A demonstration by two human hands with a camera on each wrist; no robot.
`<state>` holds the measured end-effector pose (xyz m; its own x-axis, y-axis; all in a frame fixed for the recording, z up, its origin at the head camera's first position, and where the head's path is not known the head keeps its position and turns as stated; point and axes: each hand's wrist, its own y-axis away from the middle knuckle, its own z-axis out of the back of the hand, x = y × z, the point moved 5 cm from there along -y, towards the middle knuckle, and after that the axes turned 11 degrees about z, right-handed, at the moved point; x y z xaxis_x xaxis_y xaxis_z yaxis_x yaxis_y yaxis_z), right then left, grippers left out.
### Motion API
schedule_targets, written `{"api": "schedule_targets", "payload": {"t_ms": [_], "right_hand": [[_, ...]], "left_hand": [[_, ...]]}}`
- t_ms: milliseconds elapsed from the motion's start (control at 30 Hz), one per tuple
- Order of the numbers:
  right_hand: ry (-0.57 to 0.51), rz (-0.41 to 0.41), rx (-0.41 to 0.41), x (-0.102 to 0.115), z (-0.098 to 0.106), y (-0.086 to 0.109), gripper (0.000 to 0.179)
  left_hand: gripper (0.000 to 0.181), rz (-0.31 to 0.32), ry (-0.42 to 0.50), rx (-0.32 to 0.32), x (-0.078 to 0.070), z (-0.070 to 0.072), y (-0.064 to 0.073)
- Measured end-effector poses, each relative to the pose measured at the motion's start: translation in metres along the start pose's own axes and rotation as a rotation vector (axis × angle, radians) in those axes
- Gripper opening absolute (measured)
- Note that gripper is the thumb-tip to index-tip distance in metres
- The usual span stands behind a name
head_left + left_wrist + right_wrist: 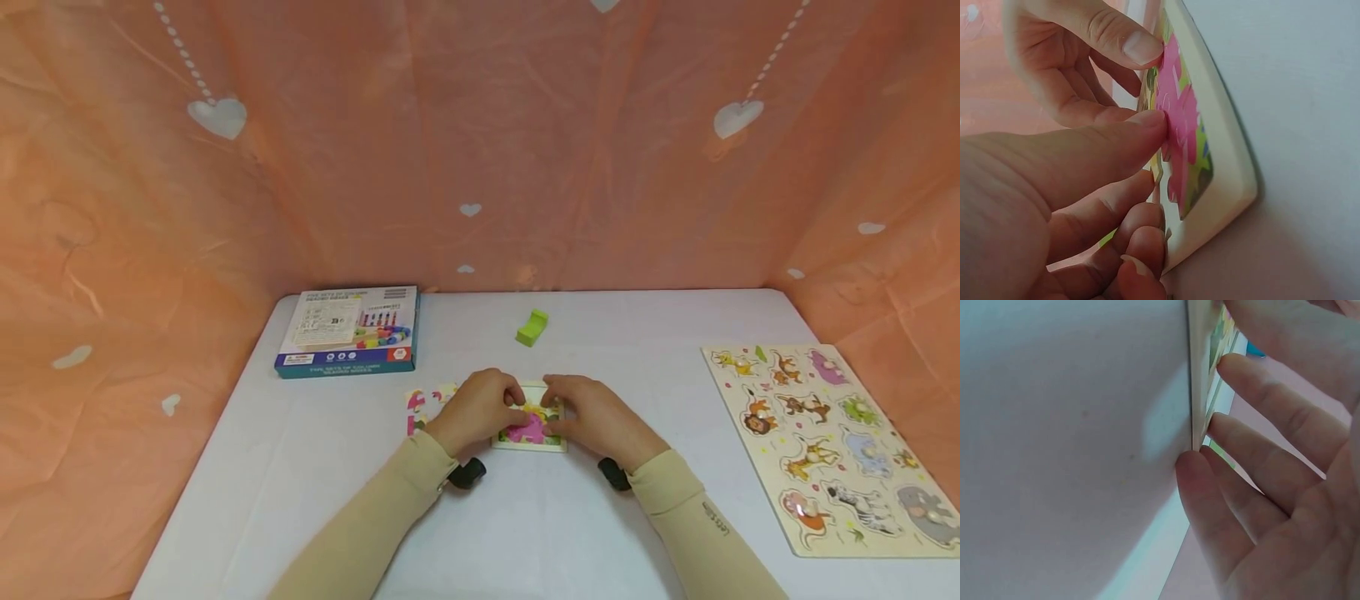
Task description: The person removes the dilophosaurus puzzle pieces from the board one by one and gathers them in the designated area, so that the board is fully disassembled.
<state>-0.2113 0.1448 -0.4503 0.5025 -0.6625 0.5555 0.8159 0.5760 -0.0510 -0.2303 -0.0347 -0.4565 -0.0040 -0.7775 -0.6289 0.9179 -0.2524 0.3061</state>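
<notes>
A small jigsaw puzzle in a pale wooden frame (528,447) lies on the table, with a pink animal picture (1177,115) partly filled in. My left hand (480,406) is over its left side; thumb and curled index finger pinch a puzzle piece (1157,169) at the picture, mostly hidden by the fingers. From the right, my right hand (600,417) rests on the puzzle, its thumb touching the pink part and its fairly straight fingers (1260,450) along the frame's edge. Loose puzzle pieces (417,403) lie just left of my left hand, partly covered by it.
A blue boxed bead set (348,333) lies at the back left. A green curved block (532,327) stands beyond the puzzle. On the right is a large wooden animal board (825,450). An orange curtain (480,150) hangs behind the white table.
</notes>
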Motion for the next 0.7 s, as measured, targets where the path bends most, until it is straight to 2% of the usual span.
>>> {"api": "schedule_targets", "payload": {"t_ms": [233, 700], "right_hand": [[-0.002, -0.014, 0.006, -0.0006, -0.0006, 0.0002, 0.021], [-0.016, -0.046, 0.012, -0.0011, -0.0015, -0.0003, 0.024]], "left_hand": [[0.016, 0.007, 0.006, -0.005, 0.0011, -0.0011, -0.0005], [0.010, 0.043, 0.076, -0.017, -0.0009, 0.0019, 0.0039]]}}
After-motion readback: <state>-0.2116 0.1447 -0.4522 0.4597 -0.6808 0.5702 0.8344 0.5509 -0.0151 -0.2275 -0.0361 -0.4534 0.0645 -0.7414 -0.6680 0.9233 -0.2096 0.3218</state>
